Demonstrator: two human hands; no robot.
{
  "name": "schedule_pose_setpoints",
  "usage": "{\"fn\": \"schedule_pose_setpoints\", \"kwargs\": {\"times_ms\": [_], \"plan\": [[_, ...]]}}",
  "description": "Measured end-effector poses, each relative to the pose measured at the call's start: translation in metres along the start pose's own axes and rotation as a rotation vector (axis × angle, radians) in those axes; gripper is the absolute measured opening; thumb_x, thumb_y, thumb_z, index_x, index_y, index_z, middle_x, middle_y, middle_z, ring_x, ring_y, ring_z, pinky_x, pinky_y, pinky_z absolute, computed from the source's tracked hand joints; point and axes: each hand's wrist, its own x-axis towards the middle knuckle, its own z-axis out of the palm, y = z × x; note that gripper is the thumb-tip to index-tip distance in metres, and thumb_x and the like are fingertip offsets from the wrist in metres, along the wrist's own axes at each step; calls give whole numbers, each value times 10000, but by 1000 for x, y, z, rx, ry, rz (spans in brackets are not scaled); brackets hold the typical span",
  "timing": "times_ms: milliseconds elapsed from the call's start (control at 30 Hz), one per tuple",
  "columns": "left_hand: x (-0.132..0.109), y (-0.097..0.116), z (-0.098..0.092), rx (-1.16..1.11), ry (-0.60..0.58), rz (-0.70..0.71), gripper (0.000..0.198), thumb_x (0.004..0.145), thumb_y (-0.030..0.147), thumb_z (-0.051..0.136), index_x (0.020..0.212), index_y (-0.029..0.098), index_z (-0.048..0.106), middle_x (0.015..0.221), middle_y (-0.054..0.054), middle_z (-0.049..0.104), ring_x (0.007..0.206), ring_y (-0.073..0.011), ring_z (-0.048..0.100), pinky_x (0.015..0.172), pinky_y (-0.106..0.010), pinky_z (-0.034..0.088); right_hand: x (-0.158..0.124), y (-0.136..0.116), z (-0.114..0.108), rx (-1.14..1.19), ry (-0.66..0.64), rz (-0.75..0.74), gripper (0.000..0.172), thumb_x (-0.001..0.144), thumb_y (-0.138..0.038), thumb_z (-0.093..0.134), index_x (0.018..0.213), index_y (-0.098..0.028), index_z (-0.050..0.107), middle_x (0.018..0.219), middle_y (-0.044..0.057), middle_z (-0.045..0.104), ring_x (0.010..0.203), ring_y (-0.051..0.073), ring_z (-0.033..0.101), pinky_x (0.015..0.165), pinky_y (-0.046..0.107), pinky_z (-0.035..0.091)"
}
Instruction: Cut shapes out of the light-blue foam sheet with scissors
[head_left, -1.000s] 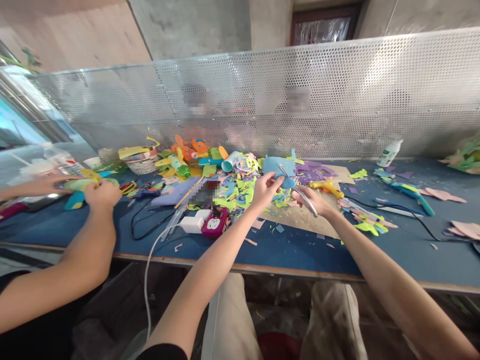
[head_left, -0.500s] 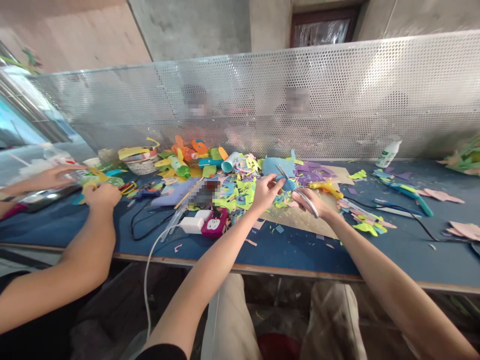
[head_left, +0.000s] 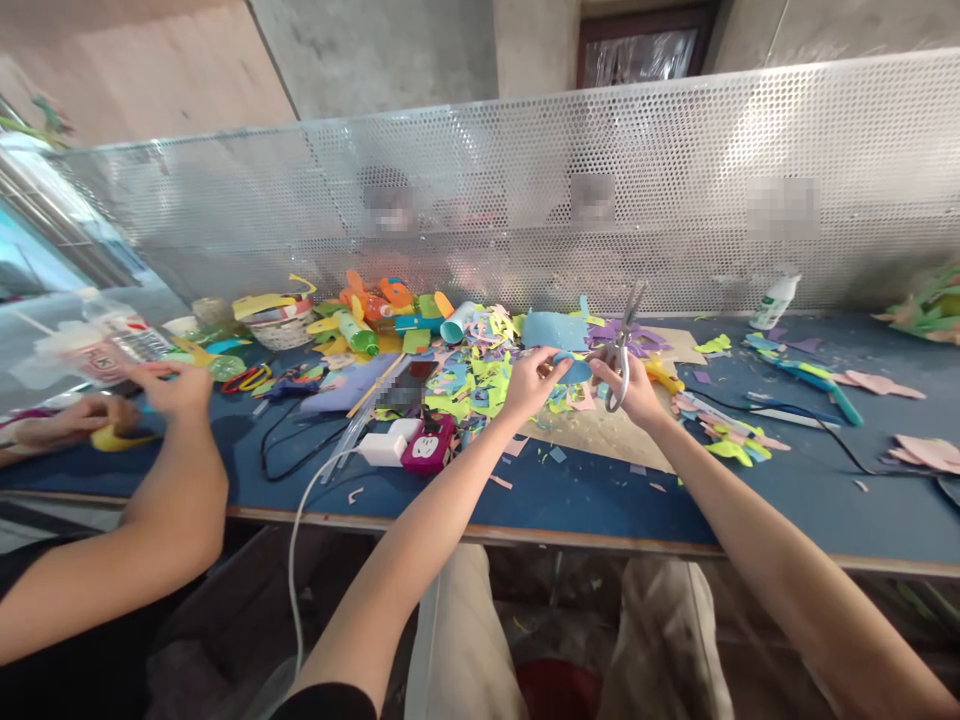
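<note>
Between my hands is a small blue paper piece (head_left: 577, 369), pinched at its left by my left hand (head_left: 534, 382). My right hand (head_left: 628, 388) grips a pair of scissors (head_left: 622, 345), whose blades point upward, apart from the paper. The right thumb and fingertips are close to the paper's right edge; I cannot tell whether they touch it. Behind the hands lies a larger blue paper sheet (head_left: 553, 329). Below and around them are many green, blue and pink paper scraps (head_left: 480, 385) on brown paper (head_left: 600, 440).
A pink power strip (head_left: 429, 445) with white plugs sits left of my forearm. A yellow glue gun (head_left: 664, 374) lies to the right, a white bottle (head_left: 776, 302) farther back. A perforated metal screen (head_left: 480, 200) runs behind. At left, a co-worker's hands (head_left: 176, 388) handle yellow paper.
The scissors have swung away from the blue paper, from pointing up-left across it to pointing upward. The co-worker's hands at left have shifted left and apart.
</note>
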Motion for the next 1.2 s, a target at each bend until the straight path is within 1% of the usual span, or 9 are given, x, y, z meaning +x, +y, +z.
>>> {"fn": "schedule_pose_setpoints", "kwargs": {"times_ms": [233,333,433,567,667,833,967,1100,1200], "plan": [[0,-4,1,-22,-38,-24,407,787,508,683,1039,188,676,940,-75,690,706,-146,575,625,-259,424,3,6,1,43,78,0,338,755,-478,737,847,-198,572,752,3,581,657,149,522,640,300,449],[-1,-6,5,-36,-135,-37,405,803,525,659,1013,178,678,912,-66,689,724,-154,591,620,-258,426,3,6,2,70,111,28,356,733,-477,757,841,-201,561,725,-10,567,617,134,497,608,288,438],[-2,-6,9,-48,-113,-65,410,816,556,626,926,163,673,791,-47,660,667,-147,573,589,-256,412,2,5,3,87,87,48,373,703,-485,782,814,-205,561,703,-13,573,588,130,492,568,278,427],[0,-3,7,-107,20,-58,364,811,538,640,796,174,642,713,-29,607,629,-129,523,566,-253,384,1,3,3,75,-15,98,378,717,-529,757,784,-203,578,681,9,617,556,143,525,519,277,421],[3,0,2,-218,130,-85,313,794,489,679,776,179,639,688,-16,593,613,-116,505,566,-248,379,0,-2,-1,19,-163,144,381,792,-566,672,780,-192,604,676,25,636,556,152,562,550,289,464],[12,-5,-5,-560,272,-263,260,730,401,739,795,181,618,749,5,630,610,-84,549,621,-233,466,-3,-13,-13,-165,-403,196,504,870,-651,504,768,-174,629,635,19,592,602,175,610,574,272,472],[16,-9,-7,-739,276,-380,322,736,407,725,936,202,578,869,-10,671,635,-101,636,623,-259,543,-3,-11,-16,-307,-455,170,510,840,-673,529,725,-182,598,607,12,569,558,167,560,511,263,416],[13,-7,-5,-594,223,-341,377,743,455,727,959,200,552,790,4,644,535,-80,598,507,-225,524,-1,-3,-15,-340,-494,127,503,862,-660,505,718,-183,578,601,11,572,558,171,578,519,262,426],[10,-4,-4,-519,174,-276,404,731,479,737,952,186,569,751,3,621,578,-99,617,568,-256,563,-1,0,-15,-336,-511,124,505,875,-649,492,708,-180,575,590,13,568,547,167,578,511,255,426]]}}
